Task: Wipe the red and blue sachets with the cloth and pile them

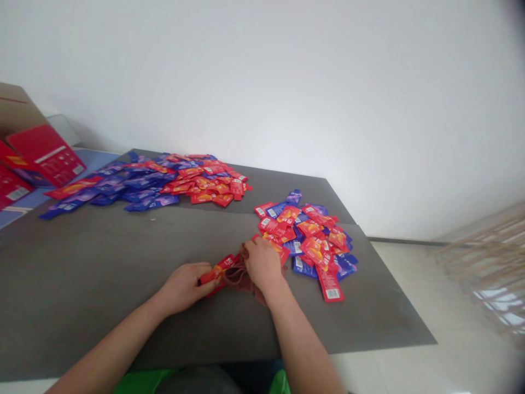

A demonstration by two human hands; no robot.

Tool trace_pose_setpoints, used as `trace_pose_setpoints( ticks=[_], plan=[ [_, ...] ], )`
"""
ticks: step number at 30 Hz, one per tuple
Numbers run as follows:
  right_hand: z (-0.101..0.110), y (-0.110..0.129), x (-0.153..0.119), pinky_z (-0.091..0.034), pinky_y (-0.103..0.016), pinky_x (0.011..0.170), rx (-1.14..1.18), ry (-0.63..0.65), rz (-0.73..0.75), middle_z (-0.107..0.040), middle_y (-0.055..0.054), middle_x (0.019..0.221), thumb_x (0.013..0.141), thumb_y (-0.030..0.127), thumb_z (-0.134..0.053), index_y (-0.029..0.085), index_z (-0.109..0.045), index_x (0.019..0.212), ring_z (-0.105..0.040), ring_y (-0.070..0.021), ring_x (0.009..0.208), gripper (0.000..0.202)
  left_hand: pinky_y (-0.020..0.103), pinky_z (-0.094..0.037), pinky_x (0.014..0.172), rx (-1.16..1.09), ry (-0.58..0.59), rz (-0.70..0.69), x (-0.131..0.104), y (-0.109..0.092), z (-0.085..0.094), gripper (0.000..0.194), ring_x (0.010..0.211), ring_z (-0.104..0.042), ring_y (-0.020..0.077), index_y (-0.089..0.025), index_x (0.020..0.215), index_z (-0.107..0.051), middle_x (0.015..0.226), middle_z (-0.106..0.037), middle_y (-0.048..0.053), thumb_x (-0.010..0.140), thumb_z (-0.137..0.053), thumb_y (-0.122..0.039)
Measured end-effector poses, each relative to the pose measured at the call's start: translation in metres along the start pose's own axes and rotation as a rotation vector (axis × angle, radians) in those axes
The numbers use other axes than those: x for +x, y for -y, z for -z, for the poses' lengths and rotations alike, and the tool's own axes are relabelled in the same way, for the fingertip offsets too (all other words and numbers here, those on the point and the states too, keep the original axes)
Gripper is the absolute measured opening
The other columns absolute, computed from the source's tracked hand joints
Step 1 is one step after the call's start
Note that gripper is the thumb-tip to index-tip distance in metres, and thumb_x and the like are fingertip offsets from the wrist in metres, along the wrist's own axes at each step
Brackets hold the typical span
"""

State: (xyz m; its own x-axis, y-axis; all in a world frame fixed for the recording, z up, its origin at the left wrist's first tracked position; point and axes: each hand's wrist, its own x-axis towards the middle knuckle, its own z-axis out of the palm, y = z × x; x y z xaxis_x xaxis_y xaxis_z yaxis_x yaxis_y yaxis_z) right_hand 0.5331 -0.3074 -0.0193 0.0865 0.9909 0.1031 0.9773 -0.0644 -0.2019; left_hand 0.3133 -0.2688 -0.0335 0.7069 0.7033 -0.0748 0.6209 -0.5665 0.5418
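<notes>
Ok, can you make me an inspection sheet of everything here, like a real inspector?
Surface: gray table, with a seam across it.
Things in use: a red packet and a soft brown item between the hands; a mixed red-and-blue right pile and a bigger far pile.
Clutter: one pale scrap.
Hands: left hand has its fingers on the red packet; right hand grips the brown item.
Cables: nothing seen.
Surroundings: white wall, pale floor, red carton at left.
</notes>
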Motion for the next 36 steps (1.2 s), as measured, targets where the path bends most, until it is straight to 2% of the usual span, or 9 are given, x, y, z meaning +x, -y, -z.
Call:
trace_pose_setpoints(
  ticks=[5,9,12,16,20,25,28,31,36],
  plan=[
    [0.018,0.02,-0.024,-0.044,-0.028,0.084,0.126,-0.116,0.145,-0.064,-0.004,0.104,0.096,0.025,-0.059,0.025,-0.066,0.102,-0.057,-0.019,0.101,0.01,0.026,-0.038,0.064,-0.023,-0.017,-0.012,-0.002,0.004,-0.002,0.036,0.07,-0.06,0.018,-0.021,0.069,-0.056,0.073,-0.063,0.001,0.095,-0.05,-0.045],
    [0.001,0.044,-0.037,-0.043,-0.028,0.086,0.167,-0.063,0.34,-0.064,-0.002,0.105,0.095,0.027,-0.061,0.026,-0.065,0.101,-0.056,-0.0183,0.1,0.008,0.026,-0.039,0.066,-0.022,-0.012,-0.01,-0.001,0.009,-0.006,0.02,0.074,-0.061,0.0191,-0.02,0.074,-0.059,0.078,-0.066,0.001,0.088,-0.056,-0.034],
    [-0.009,0.027,-0.022,-0.043,-0.027,0.078,0.097,0.004,0.158,-0.064,-0.003,0.101,0.094,0.023,-0.061,0.025,-0.066,0.099,-0.057,-0.0188,0.096,0.008,0.027,-0.039,0.066,0.019,-0.003,-0.016,0.0,0.007,-0.005,0.028,0.073,-0.061,0.0192,-0.02,0.073,-0.059,0.076,-0.064,0.001,0.093,-0.051,-0.038],
    [0.006,-0.005,-0.001,-0.042,-0.028,0.077,0.023,0.011,-0.051,-0.064,-0.006,0.101,0.094,0.02,-0.058,0.022,-0.068,0.097,-0.058,-0.0199,0.096,0.011,0.027,-0.038,0.066,0.03,-0.012,-0.009,-0.001,0.002,-0.002,0.034,0.072,-0.06,0.019,-0.02,0.074,-0.06,0.076,-0.064,0.001,0.095,-0.049,-0.044],
    [0.023,0.01,-0.018,-0.043,-0.027,0.08,0.132,-0.099,0.053,-0.063,-0.003,0.103,0.093,0.023,-0.061,0.025,-0.067,0.102,-0.058,-0.0189,0.098,0.011,0.026,-0.038,0.064,-0.005,-0.018,-0.02,-0.002,0.006,-0.004,0.032,0.071,-0.06,0.0187,-0.02,0.072,-0.059,0.074,-0.063,0.001,0.094,-0.051,-0.042],
    [0.002,0.044,-0.034,-0.043,-0.027,0.082,0.189,-0.045,0.354,-0.064,-0.001,0.104,0.095,0.029,-0.06,0.027,-0.065,0.102,-0.056,-0.0182,0.1,0.009,0.027,-0.04,0.07,-0.03,-0.022,-0.012,0.0,0.012,-0.007,0.015,0.077,-0.063,0.0203,-0.02,0.078,-0.062,0.081,-0.068,0.002,0.087,-0.056,-0.031],
    [-0.008,0.027,-0.018,-0.043,-0.027,0.076,0.097,0.0,0.152,-0.064,-0.003,0.103,0.096,0.026,-0.058,0.025,-0.065,0.101,-0.057,-0.0189,0.097,0.009,0.027,-0.039,0.067,0.004,-0.018,-0.026,0.0,0.008,-0.005,0.029,0.074,-0.061,0.0201,-0.02,0.073,-0.06,0.077,-0.066,0.002,0.093,-0.053,-0.041],
    [0.0,0.001,-0.003,-0.042,-0.029,0.076,0.004,0.008,-0.022,-0.064,-0.006,0.102,0.095,0.02,-0.056,0.022,-0.066,0.099,-0.058,-0.0202,0.097,0.011,0.026,-0.038,0.065,-0.005,-0.029,-0.027,0.0,0.004,-0.003,0.037,0.071,-0.06,0.0187,-0.02,0.072,-0.06,0.073,-0.063,0.001,0.095,-0.05,-0.048],
    [0.017,0.011,-0.019,-0.042,-0.028,0.078,0.096,-0.1,0.07,-0.063,-0.002,0.102,0.093,0.024,-0.062,0.025,-0.065,0.099,-0.057,-0.0187,0.098,0.007,0.026,-0.037,0.063,-0.034,-0.024,-0.017,-0.001,0.006,-0.003,0.037,0.068,-0.058,0.0173,-0.02,0.07,-0.058,0.071,-0.061,0.0,0.095,-0.05,-0.046]
  ],
)
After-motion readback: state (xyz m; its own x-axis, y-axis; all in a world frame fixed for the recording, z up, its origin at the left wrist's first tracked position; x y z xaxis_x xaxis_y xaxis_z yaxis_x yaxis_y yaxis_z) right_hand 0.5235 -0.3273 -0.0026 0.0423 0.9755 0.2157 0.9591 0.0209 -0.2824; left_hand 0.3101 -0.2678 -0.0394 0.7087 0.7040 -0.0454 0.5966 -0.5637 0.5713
